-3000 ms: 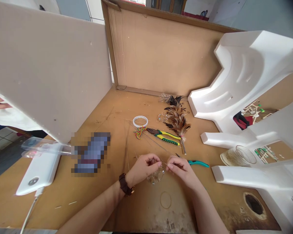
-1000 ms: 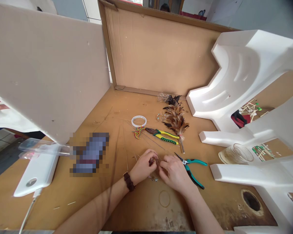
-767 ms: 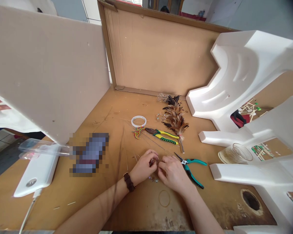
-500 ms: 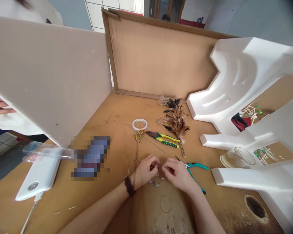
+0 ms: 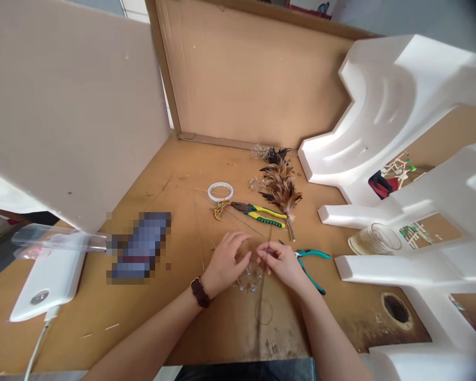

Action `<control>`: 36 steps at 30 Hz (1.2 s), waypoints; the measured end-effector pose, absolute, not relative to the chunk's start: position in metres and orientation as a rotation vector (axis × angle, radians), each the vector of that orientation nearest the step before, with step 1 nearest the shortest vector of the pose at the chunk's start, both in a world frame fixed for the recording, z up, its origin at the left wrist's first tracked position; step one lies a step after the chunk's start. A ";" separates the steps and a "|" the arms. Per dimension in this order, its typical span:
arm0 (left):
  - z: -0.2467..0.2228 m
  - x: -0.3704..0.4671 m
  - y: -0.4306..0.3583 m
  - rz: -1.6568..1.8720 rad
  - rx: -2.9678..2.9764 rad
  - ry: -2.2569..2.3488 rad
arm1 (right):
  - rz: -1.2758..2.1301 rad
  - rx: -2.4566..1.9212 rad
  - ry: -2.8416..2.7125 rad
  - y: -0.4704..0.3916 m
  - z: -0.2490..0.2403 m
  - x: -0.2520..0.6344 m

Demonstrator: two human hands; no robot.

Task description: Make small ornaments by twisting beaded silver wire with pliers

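Note:
In the head view, a thin loop of wire strung with small clear beads (image 5: 248, 289) hangs between my hands over the table. My right hand (image 5: 281, 264) has its thumb and forefinger pinched at the loop's right side. On the other side, my left hand (image 5: 227, 263) is spread, with fingers stretched over the loop's top and the thumb apart. Whether the left fingertips touch the wire, I cannot tell. Teal-handled pliers (image 5: 313, 255) lie open just right of my right hand. Beyond my hands are yellow-and-green pliers (image 5: 265, 217), colourful cords (image 5: 221, 209) and a white ring (image 5: 209, 192).
A brown feather duster (image 5: 281, 182) lies at the back, beside tangled wire (image 5: 261, 152). White foam pieces (image 5: 396, 90) and a glass (image 5: 375, 239) stand at right. A phone-like blurred object (image 5: 143, 246) and white power bank (image 5: 47, 286) lie left. Cardboard (image 5: 254, 79) walls the back.
My left hand has opened out from a curled grip, its fingers now extended. The right hand still pinches at the beaded loop. The whole view has tilted downward.

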State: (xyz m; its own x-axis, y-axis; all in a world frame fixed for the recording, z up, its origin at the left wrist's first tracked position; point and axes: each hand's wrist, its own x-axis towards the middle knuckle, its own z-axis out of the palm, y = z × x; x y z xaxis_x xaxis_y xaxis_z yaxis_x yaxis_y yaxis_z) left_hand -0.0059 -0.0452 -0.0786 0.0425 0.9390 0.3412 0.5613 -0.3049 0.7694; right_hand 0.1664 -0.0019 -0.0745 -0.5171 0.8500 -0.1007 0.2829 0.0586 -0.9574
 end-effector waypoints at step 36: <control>-0.081 -0.017 -0.037 1.082 1.405 1.458 | 0.573 -1.429 -2.329 -0.019 -0.084 0.155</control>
State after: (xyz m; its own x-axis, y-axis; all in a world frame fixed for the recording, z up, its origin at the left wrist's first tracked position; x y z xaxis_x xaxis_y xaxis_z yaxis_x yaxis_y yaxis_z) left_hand -0.0166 -0.0370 -0.0808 -0.0404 0.9992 0.0040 0.2934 0.0080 0.9560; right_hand 0.1546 -0.0188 -0.0838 -0.4316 0.8983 0.0823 0.7578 0.4105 -0.5072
